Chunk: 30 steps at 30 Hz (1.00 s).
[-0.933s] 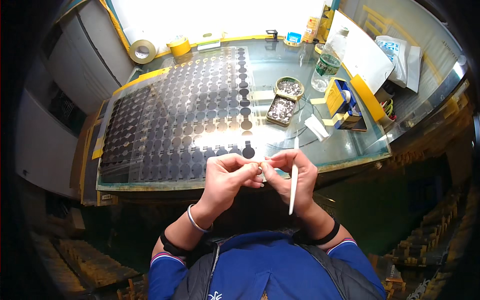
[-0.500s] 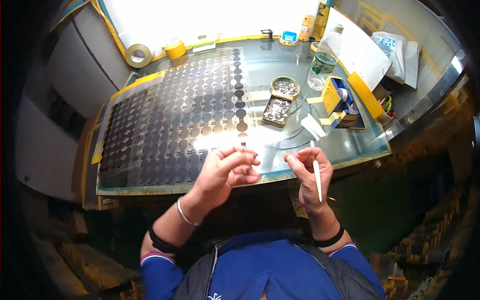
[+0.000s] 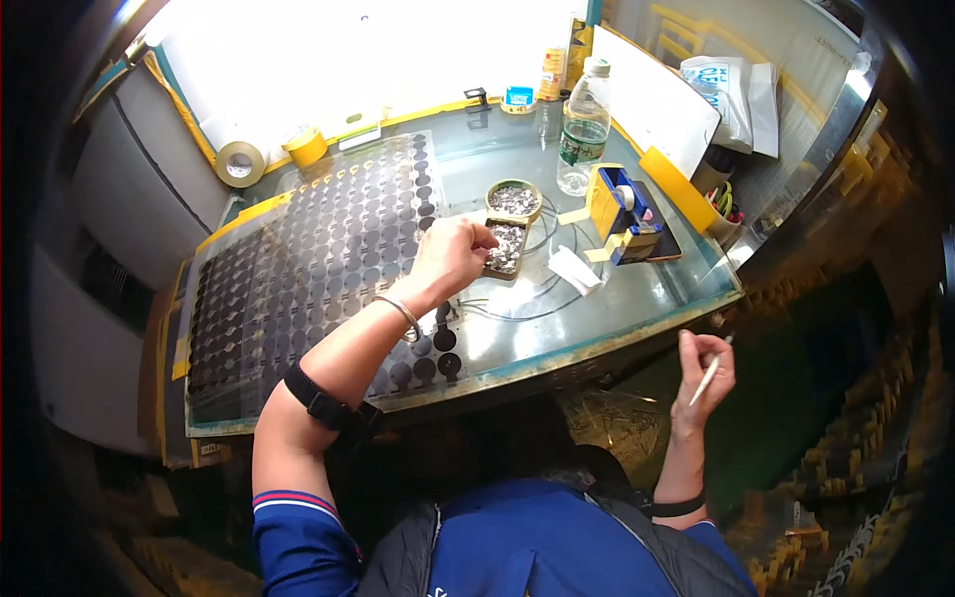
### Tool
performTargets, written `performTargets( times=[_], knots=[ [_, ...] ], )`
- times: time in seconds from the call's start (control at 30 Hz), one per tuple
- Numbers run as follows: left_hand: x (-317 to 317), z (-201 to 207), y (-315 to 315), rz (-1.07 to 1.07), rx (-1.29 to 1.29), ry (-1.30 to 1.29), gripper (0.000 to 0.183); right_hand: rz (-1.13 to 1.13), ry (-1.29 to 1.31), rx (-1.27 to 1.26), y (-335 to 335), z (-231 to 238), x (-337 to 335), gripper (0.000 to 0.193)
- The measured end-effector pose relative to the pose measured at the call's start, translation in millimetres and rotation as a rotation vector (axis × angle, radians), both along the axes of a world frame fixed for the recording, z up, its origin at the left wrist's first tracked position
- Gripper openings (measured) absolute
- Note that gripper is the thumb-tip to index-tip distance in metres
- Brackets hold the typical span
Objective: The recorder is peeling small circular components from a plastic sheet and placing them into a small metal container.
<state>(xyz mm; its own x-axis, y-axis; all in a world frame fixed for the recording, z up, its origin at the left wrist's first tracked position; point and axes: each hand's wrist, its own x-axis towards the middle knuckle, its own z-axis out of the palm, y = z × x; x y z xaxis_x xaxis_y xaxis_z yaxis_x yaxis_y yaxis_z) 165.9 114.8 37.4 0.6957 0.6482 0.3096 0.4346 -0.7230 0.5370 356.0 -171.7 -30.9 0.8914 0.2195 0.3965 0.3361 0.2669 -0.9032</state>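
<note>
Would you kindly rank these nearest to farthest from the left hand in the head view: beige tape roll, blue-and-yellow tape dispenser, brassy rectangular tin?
1. Brassy rectangular tin: immediately right.
2. Blue-and-yellow tape dispenser: farther right.
3. Beige tape roll: far left corner.

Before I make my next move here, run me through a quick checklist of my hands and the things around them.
1. Left hand at the rectangular tin: ok, fingertips at its left side.
2. Left fingers holding one of the silvery bits: cannot tell, the fingertips hide it.
3. White stick secure: ok, gripped in the right hand.
4. Right hand over the table: not ok, it shows out past the near edge.
5. Round tin open: ok, its contents show.
6. Bottle upright and capped: ok, standing behind the tape dispenser.
</note>
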Motion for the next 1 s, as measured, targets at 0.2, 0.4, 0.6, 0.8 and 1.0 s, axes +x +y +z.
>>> performTargets(
  times=[0.2, 0.4, 0.6, 0.8, 1.0],
  knots=[
    [1.0, 3.9, 4.1, -0.071, 0.033, 0.06, 0.019, -0.441, -0.308, -0.215, -32.7, -28.4, 69.7, 0.013],
    [-13.3, 6.0, 7.5, -0.017, 0.067, -0.007, 0.016, -0.581, -0.422, -0.407, -21.2, -31.1, 91.0, 0.015],
    [-71.6, 53.3, -35.3, -0.046, -0.008, -0.067, 0.02, -0.502, -0.61, -0.571, -25.2, -23.5, 81.9, 0.009],
    [-254.3, 13.4, -67.2, 0.69, 0.126, -0.075, 0.04, -0.195, -0.617, -0.369, 8.4, 9.7, 4.7, 0.021],
    [-299.3, -35.8, -128.2, 0.56, 0.193, 0.291, 0.056, 0.8, -0.978, -0.299, 89.9, 22.1, -101.2, 0.058]
  ],
)
